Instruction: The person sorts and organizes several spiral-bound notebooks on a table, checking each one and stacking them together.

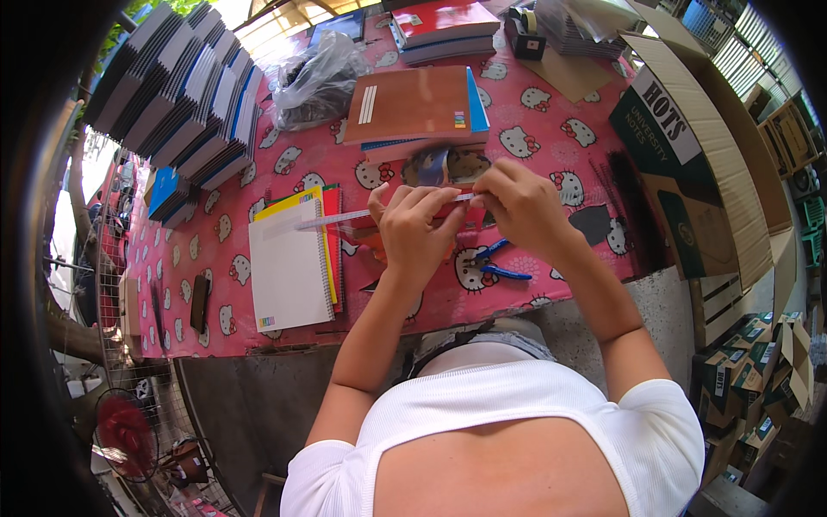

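At the centre of the frame, the left hand [413, 231] and right hand [521, 205] both pinch a clear ruler [345, 219] stretching left over the spiral notebooks [297, 263]. Blue scissors [498, 262] lie just below the hands on the pink tablecloth [551, 129].

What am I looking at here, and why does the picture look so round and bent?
There is no machine here: a person wears a wide-angle camera on the head, looking down, and that lens bends the edges. The two arms rising from the bottom are the person's own. The left hand and right hand together pinch a clear ruler held level above a pink patterned tablecloth. Below the hands lie blue-handled scissors. To the left is a white spiral notebook on coloured ones, a brown notebook beyond, stacked notebooks far left, and open cardboard boxes on the right.
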Demonstrator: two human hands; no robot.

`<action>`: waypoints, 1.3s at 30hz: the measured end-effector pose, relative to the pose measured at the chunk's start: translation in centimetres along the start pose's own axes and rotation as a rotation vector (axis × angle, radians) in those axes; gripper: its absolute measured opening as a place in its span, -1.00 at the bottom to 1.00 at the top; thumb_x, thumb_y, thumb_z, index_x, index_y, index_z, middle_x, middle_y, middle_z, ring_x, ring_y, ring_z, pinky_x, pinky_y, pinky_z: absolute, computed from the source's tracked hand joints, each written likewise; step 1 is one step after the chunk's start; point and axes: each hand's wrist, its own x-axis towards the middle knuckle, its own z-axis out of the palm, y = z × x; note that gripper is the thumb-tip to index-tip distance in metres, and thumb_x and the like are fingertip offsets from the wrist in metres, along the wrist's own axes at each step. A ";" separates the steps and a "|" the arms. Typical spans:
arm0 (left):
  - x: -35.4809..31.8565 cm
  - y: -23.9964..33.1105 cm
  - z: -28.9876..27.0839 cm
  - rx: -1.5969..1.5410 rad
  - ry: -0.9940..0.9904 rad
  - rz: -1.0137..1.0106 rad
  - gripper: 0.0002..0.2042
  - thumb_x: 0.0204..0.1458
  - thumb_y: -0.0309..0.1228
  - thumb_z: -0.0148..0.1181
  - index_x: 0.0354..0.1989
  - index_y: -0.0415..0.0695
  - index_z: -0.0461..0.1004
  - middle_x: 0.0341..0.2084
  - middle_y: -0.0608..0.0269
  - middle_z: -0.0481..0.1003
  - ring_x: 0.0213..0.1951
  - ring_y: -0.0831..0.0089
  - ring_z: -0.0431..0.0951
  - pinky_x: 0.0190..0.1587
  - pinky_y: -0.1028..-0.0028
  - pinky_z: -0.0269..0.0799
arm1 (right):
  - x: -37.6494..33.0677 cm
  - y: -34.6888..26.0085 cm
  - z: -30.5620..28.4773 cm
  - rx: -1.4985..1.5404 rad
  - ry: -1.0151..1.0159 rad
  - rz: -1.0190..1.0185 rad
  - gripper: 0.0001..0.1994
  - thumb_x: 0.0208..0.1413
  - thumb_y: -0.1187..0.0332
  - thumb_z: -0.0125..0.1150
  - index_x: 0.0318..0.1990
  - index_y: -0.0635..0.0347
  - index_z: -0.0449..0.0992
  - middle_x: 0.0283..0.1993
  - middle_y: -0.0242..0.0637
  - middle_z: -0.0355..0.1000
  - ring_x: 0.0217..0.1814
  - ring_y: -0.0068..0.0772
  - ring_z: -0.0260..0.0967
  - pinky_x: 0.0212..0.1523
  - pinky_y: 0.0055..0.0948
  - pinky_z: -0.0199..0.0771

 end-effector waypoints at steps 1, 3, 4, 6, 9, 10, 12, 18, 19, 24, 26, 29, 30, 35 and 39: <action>0.0 -0.1 -0.1 -0.003 -0.008 0.000 -0.85 -0.21 -0.31 0.38 -0.41 0.04 0.63 -0.45 0.46 0.58 -0.32 0.51 0.53 0.11 0.23 0.02 | -0.2 0.0 0.1 -0.041 -0.124 0.030 -0.78 -0.01 0.32 0.27 -0.23 0.14 0.41 -0.25 -0.22 0.35 -0.24 -0.07 0.41 -0.36 -0.18 0.39; -0.1 -0.2 -0.1 -0.004 -0.017 0.000 -0.85 -0.20 -0.32 0.37 -0.40 0.05 0.63 -0.45 0.47 0.58 -0.32 0.51 0.53 0.11 0.23 0.03 | 0.2 -0.7 -0.2 0.008 -0.039 0.046 -0.81 -0.01 0.33 0.26 -0.27 0.16 0.43 -0.30 -0.23 0.36 -0.24 -0.06 0.41 -0.34 -0.18 0.39; -0.1 -0.3 0.0 -0.007 -0.008 0.011 -0.82 -0.23 -0.33 0.37 -0.37 0.03 0.61 -0.46 0.45 0.58 -0.33 0.49 0.52 0.12 0.24 0.03 | 0.5 -1.1 -0.4 0.056 0.048 0.064 -0.83 -0.01 0.35 0.26 -0.31 0.18 0.44 -0.34 -0.23 0.36 -0.25 -0.06 0.41 -0.33 -0.18 0.39; -0.1 -0.2 0.0 -0.012 0.001 0.024 -0.78 -0.25 -0.34 0.37 -0.34 0.01 0.59 -0.46 0.43 0.57 -0.33 0.46 0.52 0.13 0.26 0.04 | 0.1 -0.7 -0.1 0.047 -0.067 0.106 -0.80 -0.01 0.33 0.26 -0.28 0.19 0.43 -0.31 -0.22 0.36 -0.19 -0.06 0.39 -0.29 -0.17 0.39; 0.1 0.1 -0.2 -0.093 -0.008 -0.061 -0.70 -0.27 -0.37 0.37 -0.27 -0.01 0.54 -0.47 0.41 0.57 -0.35 0.45 0.52 0.13 0.26 0.05 | 0.3 -0.5 -0.1 0.016 -0.064 0.063 -0.80 0.00 0.32 0.26 -0.27 0.19 0.43 -0.30 -0.22 0.36 -0.17 -0.06 0.39 -0.26 -0.17 0.39; 0.2 0.0 -0.2 -0.085 -0.022 -0.060 -0.66 -0.27 -0.35 0.39 -0.24 -0.01 0.52 -0.46 0.40 0.58 -0.32 0.48 0.55 0.13 0.26 0.05 | 0.4 -0.6 -0.1 -0.002 0.052 -0.023 -0.82 0.00 0.33 0.25 -0.29 0.19 0.45 -0.32 -0.22 0.37 -0.20 -0.07 0.40 -0.26 -0.18 0.39; 0.2 -0.1 -0.3 -0.078 -0.035 -0.057 -0.62 -0.27 -0.33 0.42 -0.20 0.00 0.50 -0.45 0.39 0.59 -0.28 0.50 0.58 0.13 0.26 0.05 | 0.2 -0.3 0.4 -0.028 0.013 -0.032 -0.80 -0.01 0.33 0.27 -0.28 0.19 0.44 -0.29 -0.20 0.37 -0.18 -0.06 0.39 -0.25 -0.18 0.39; -0.7 -1.2 -1.6 -0.054 -0.027 -0.082 -0.67 -0.23 -0.34 0.42 -0.24 -0.03 0.51 -0.48 0.40 0.57 -0.25 0.48 0.56 0.16 0.24 0.03 | -3.9 -3.1 -0.1 -0.025 0.018 -0.017 -0.78 -0.06 0.38 0.27 -0.25 0.21 0.45 -0.22 -0.14 0.36 -0.09 -0.08 0.36 -0.16 -0.19 0.40; -0.6 -1.4 -1.9 0.068 0.024 -0.040 -0.70 -0.25 -0.33 0.43 -0.28 -0.03 0.53 -0.50 0.40 0.56 -0.27 0.46 0.55 0.15 0.24 0.05 | -5.7 -2.1 0.6 0.016 -0.218 0.112 -0.74 -0.09 0.38 0.28 -0.21 0.22 0.46 -0.18 -0.12 0.36 -0.04 -0.10 0.35 -0.11 -0.20 0.41; -0.8 -2.2 -1.5 0.073 0.016 0.023 -0.70 -0.26 -0.21 0.44 -0.38 -0.06 0.54 -0.51 0.37 0.51 -0.32 0.41 0.48 0.15 0.25 0.07 | -2.7 11.7 9.6 -0.174 -0.091 0.166 -0.72 -0.08 0.38 0.27 -0.18 0.22 0.44 -0.11 -0.10 0.39 0.05 -0.06 0.35 -0.04 -0.15 0.43; -0.7 -2.5 -1.8 0.066 0.003 0.029 -0.70 -0.25 -0.20 0.44 -0.39 -0.06 0.54 -0.53 0.37 0.50 -0.32 0.40 0.47 0.11 0.27 0.11 | 0.9 11.7 11.3 -0.103 -0.005 0.084 -0.72 -0.09 0.37 0.27 -0.19 0.21 0.43 -0.09 -0.09 0.40 0.05 -0.05 0.36 -0.06 -0.14 0.44; 0.2 -1.6 -1.4 0.002 0.052 -0.009 -0.71 -0.26 -0.19 0.44 -0.43 -0.06 0.54 -0.54 0.38 0.50 -0.31 0.39 0.47 0.08 0.28 0.12 | 2.9 14.1 13.5 -0.366 -0.435 0.170 -0.70 -0.16 0.41 0.31 -0.21 0.17 0.42 -0.18 -0.05 0.49 -0.14 0.02 0.48 -0.17 -0.15 0.52; -0.1 -1.8 -1.6 0.018 0.057 -0.030 -0.71 -0.26 -0.19 0.44 -0.43 -0.06 0.54 -0.54 0.38 0.50 -0.31 0.39 0.47 0.08 0.28 0.12 | 3.1 13.9 13.3 -0.354 -0.450 0.151 -0.70 -0.16 0.41 0.31 -0.21 0.17 0.42 -0.18 -0.05 0.49 -0.14 0.02 0.48 -0.17 -0.15 0.52; -0.6 -2.2 -1.5 0.016 0.132 0.007 -0.71 -0.33 -0.21 0.46 -0.47 -0.04 0.52 -0.53 0.40 0.50 -0.33 0.40 0.47 0.01 0.30 0.13 | 2.3 13.7 5.0 1.267 -0.094 0.333 -0.58 -0.19 0.43 0.31 -0.06 0.17 0.47 -0.22 -0.18 0.53 -0.17 -0.18 0.51 -0.14 -0.27 0.50; -0.4 -2.3 -1.4 -0.011 0.128 0.018 -0.72 -0.37 -0.24 0.46 -0.48 -0.03 0.52 -0.55 0.40 0.50 -0.34 0.40 0.46 0.00 0.30 0.13 | 2.3 13.2 3.1 0.554 -0.148 0.002 -0.53 -0.27 0.48 0.29 -0.05 0.23 0.51 -0.25 -0.29 0.51 -0.20 -0.35 0.48 -0.14 -0.34 0.48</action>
